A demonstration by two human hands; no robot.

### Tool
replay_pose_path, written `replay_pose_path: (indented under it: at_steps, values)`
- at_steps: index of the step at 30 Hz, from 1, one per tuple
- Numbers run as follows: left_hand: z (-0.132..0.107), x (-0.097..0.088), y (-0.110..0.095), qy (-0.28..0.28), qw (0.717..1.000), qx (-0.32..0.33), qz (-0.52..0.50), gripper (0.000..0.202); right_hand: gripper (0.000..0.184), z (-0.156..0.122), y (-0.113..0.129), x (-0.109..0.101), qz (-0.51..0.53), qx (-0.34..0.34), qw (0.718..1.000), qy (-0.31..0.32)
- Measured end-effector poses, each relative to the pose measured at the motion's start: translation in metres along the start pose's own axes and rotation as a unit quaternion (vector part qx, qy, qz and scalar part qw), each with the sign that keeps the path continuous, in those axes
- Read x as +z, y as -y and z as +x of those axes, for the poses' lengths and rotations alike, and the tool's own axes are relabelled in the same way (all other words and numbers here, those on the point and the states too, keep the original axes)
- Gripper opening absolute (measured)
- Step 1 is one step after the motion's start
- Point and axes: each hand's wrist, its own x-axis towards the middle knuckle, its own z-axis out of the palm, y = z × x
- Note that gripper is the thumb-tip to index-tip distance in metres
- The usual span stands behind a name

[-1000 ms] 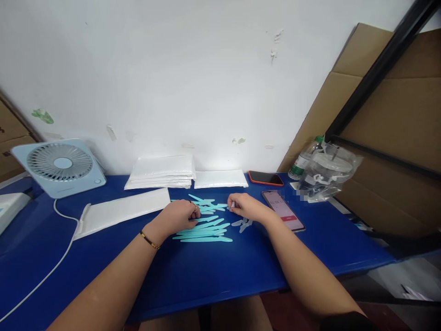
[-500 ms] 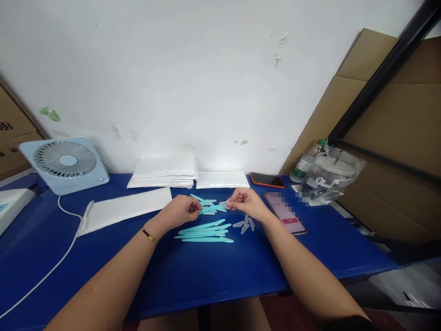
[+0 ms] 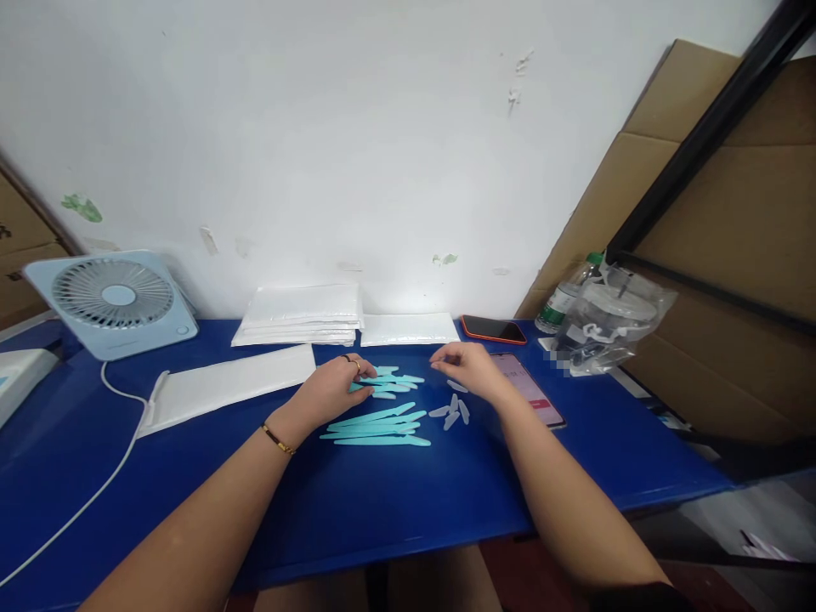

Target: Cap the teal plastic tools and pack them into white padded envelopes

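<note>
Left hand (image 3: 335,389): at upper turquoise eyebrow razors (image 3: 399,382); cannot tell whether grasping.
Right hand (image 3: 470,371): released, just beside translucent caps (image 3: 451,420).
Lower razors (image 3: 382,441): nearer the body than both hands.

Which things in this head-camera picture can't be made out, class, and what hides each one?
- Head view: whether the left hand grips one of the upper turquoise sticks; its own fingers cover the contact.
- Head view: the left part of the lit phone; the right hand and wrist cover it.
- Head view: part of the green-capped bottle; the clear plastic bag blocks it.
- Head view: the white device; the left edge cuts it off.
</note>
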Motion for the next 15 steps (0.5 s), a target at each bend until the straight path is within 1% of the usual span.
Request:
replay_pose_path:
  at_steps: [2, 4, 5, 7, 9, 12, 15]
  values:
    - [-0.001, -0.001, -0.003, 0.055, 0.998, 0.016, -0.002, 0.024, 0.010, -0.003, -0.006, -0.017, -0.077, 0.046, 0.995, 0.033]
    - [-0.002, 0.000, -0.005, 0.111, 0.993, 0.029, 0.000, 0.022, 0.008, -0.005, -0.009, -0.026, -0.132, 0.101, 0.982, 0.086]
    - [-0.002, 0.001, -0.005, 0.126, 0.992, 0.031, 0.004, 0.021, 0.007, -0.006, -0.010, -0.027, -0.150, 0.122, 0.975, 0.109]
    - [-0.002, 0.003, -0.006, 0.131, 0.991, 0.031, 0.021, 0.015, 0.006, -0.006, -0.010, -0.024, -0.159, 0.138, 0.967, 0.141]
    - [-0.001, 0.006, -0.004, 0.118, 0.991, 0.032, 0.049, 0.011, 0.004, -0.005, -0.008, -0.017, -0.141, 0.118, 0.973, 0.143]
    - [0.001, 0.009, -0.001, 0.086, 0.991, 0.036, 0.097, 0.014, 0.007, -0.004, -0.004, -0.007, -0.086, 0.053, 0.986, 0.133]
    - [0.001, 0.011, 0.003, 0.073, 0.988, 0.047, 0.126, 0.017, 0.011, -0.004, 0.001, 0.002, -0.020, -0.015, 0.988, 0.155]
